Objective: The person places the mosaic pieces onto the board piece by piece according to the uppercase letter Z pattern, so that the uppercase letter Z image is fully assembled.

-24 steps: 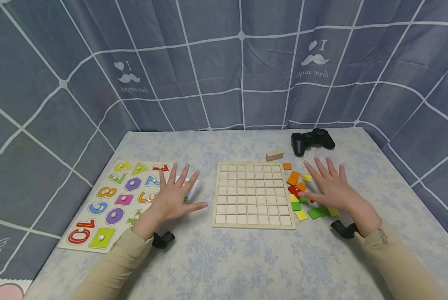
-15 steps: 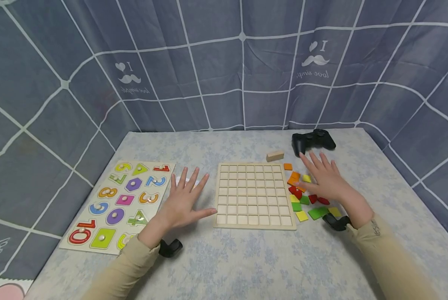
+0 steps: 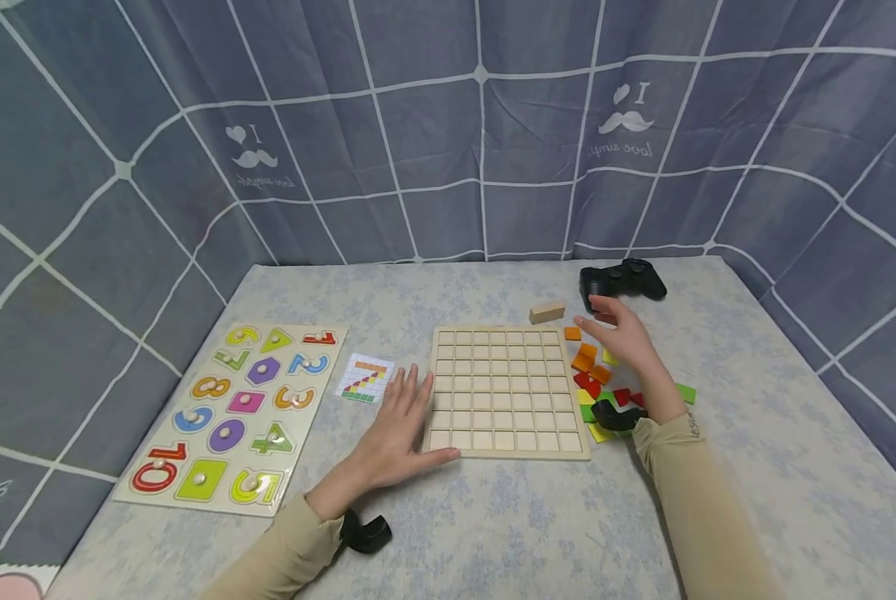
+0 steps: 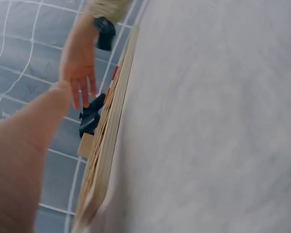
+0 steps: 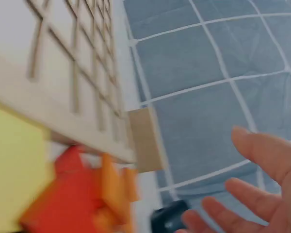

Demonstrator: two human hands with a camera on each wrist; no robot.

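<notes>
My left hand (image 3: pixel 393 437), fingers extended, is at the left edge of a wooden grid board (image 3: pixel 503 393); whether it touches the board is hard to tell. To its upper left lies a small pattern card (image 3: pixel 367 379) with a coloured Z-like figure. Over the coloured tiles to the right of the board hovers my right hand (image 3: pixel 631 340), its fingers loosely bent and holding nothing. Orange tiles (image 3: pixel 585 357), red tiles (image 3: pixel 623 397) and a green tile (image 3: pixel 686 393) show around it. In the right wrist view, the thumb and fingers (image 5: pixel 262 155) are apart.
A number-and-shape puzzle board (image 3: pixel 230 417) lies at the left. Behind the grid board stands a small wooden block (image 3: pixel 548 313), with a black game controller (image 3: pixel 623 279) at the back right. Grid-patterned curtains (image 3: pixel 448 142) enclose the table's back and sides.
My left hand has moved right and nearer, from beside the card to the board's left edge, uncovering the card. My right hand has moved left over the tiles, its spread fingers now bent.
</notes>
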